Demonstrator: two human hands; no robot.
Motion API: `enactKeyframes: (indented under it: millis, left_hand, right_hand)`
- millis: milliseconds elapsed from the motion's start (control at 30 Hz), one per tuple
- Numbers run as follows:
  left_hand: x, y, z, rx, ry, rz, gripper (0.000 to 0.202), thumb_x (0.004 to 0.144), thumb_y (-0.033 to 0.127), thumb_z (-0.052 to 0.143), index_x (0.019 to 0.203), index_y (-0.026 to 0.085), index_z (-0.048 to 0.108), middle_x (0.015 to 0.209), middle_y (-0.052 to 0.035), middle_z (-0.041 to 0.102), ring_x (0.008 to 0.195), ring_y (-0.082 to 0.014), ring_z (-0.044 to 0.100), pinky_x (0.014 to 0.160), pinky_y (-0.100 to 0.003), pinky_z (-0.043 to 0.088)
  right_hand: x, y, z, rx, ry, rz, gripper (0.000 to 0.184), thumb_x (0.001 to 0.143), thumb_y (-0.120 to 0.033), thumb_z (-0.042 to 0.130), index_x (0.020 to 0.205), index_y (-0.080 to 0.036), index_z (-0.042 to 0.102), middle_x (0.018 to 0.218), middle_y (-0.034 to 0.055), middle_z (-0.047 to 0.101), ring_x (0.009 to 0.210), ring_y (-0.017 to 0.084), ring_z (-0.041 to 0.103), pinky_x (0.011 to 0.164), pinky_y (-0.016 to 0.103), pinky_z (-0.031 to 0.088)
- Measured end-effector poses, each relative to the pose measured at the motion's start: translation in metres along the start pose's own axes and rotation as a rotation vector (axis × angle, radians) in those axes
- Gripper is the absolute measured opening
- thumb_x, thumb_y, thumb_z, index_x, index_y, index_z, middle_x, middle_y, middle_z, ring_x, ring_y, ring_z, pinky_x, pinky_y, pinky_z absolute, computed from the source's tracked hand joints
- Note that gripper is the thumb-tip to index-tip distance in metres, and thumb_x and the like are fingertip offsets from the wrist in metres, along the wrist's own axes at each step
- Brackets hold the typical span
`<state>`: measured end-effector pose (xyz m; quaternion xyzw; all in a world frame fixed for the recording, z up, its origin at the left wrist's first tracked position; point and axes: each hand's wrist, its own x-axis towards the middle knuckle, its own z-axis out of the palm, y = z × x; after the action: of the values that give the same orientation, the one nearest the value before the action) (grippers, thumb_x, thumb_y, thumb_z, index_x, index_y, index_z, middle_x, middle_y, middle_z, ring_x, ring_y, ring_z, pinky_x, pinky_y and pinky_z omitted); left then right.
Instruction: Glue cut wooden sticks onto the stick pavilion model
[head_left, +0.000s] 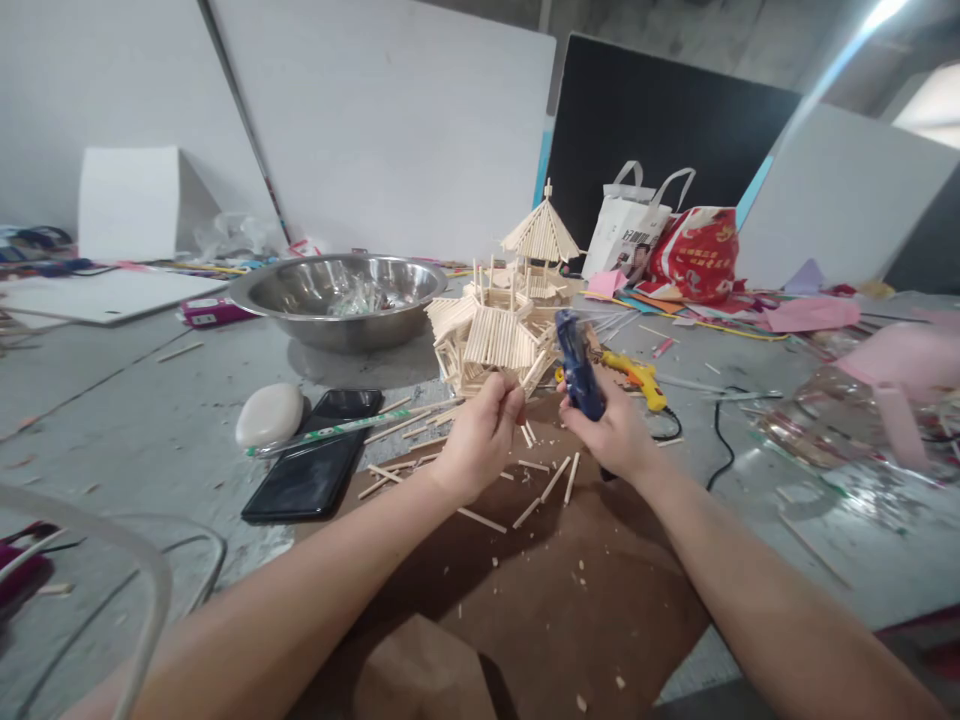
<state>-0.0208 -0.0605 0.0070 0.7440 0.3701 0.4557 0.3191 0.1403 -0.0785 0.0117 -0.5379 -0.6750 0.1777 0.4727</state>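
With right hand (613, 430), grips a dark blue tool (579, 365), tilted with its top toward the far left. With left hand (484, 430), closes thumb and fingers into a pinch, right at the near side of the stick model (501, 335); cannot tell of any piece between the fingertips. Faces white panels (390, 130) at the far side and a black panel (660, 130) to their right. Works over a brown sheet (570, 600) on a grey surface (180, 400). Has a wide steel bowl (360, 335) at far left, and just right of it the model, backed by a peaked stick roof (546, 235). Has a black phone (307, 480) at left, beneath a slim green-and-white packet (337, 431); a yellow glue gun (637, 380) beyond the right hand; a rounded white object (270, 415) beside the phone. Has loose sticks (555, 480) strewn between the forearms, and pale chips (582, 703) scattered nearer.
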Motion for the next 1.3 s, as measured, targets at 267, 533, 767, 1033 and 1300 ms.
enactKeyframes:
  millis: [267, 533, 767, 1033, 1300]
  left_hand:
    - [0.0, -0.001, 0.001, 0.003, -0.032, 0.002, 0.024, 0.082, 0.036, 0.03, 0.066, 0.019, 0.038, 0.057, 0.0032, 0.043, 0.046, -0.0068, 0.037, 0.048, -0.021, 0.031]
    - [0.0, -0.002, 0.002, 0.09, -0.047, 0.026, 0.024, 0.082, 0.034, 0.029, 0.066, 0.019, 0.037, 0.056, 0.003, 0.043, 0.045, -0.0068, 0.037, 0.047, -0.021, 0.031]
    - [0.0, 0.001, -0.001, 0.182, -0.069, 0.051, 0.024, 0.082, 0.033, 0.029, 0.065, 0.019, 0.035, 0.053, 0.004, 0.042, 0.045, -0.0072, 0.038, 0.047, -0.021, 0.031]
    - [0.002, 0.006, -0.003, 0.252, -0.108, 0.039, 0.024, 0.082, 0.031, 0.029, 0.063, 0.019, 0.034, 0.048, 0.0047, 0.041, 0.043, -0.0074, 0.038, 0.047, -0.021, 0.03]
    - [0.001, 0.007, -0.002, 0.266, -0.123, 0.025, 0.024, 0.082, 0.031, 0.029, 0.062, 0.019, 0.033, 0.047, 0.0049, 0.041, 0.041, -0.0075, 0.037, 0.047, -0.021, 0.03]
  right_hand:
    - [-0.004, 0.001, 0.008, -0.181, -0.049, -0.093, 0.027, 0.065, -0.021, 0.048, 0.092, -0.019, 0.045, 0.086, 0.0056, 0.056, 0.078, 0.019, 0.052, 0.071, 0.031, 0.039]
    - [-0.005, 0.001, 0.011, -0.223, -0.036, -0.086, 0.026, 0.065, -0.023, 0.047, 0.091, -0.02, 0.045, 0.08, 0.0037, 0.057, 0.071, 0.018, 0.053, 0.065, 0.029, 0.039]
    - [-0.006, 0.0, 0.012, -0.29, -0.023, -0.062, 0.023, 0.065, -0.025, 0.047, 0.088, -0.02, 0.045, 0.076, 0.0026, 0.057, 0.067, 0.017, 0.053, 0.062, 0.028, 0.039]
    - [-0.005, 0.001, 0.011, -0.4, -0.011, -0.05, 0.016, 0.066, -0.028, 0.044, 0.08, -0.021, 0.045, 0.068, 0.0011, 0.056, 0.063, 0.016, 0.052, 0.06, 0.026, 0.037]
    - [-0.004, 0.003, 0.011, -0.453, 0.002, -0.076, 0.01, 0.066, -0.028, 0.043, 0.073, -0.021, 0.044, 0.062, 0.0002, 0.053, 0.058, 0.015, 0.049, 0.053, 0.024, 0.034]
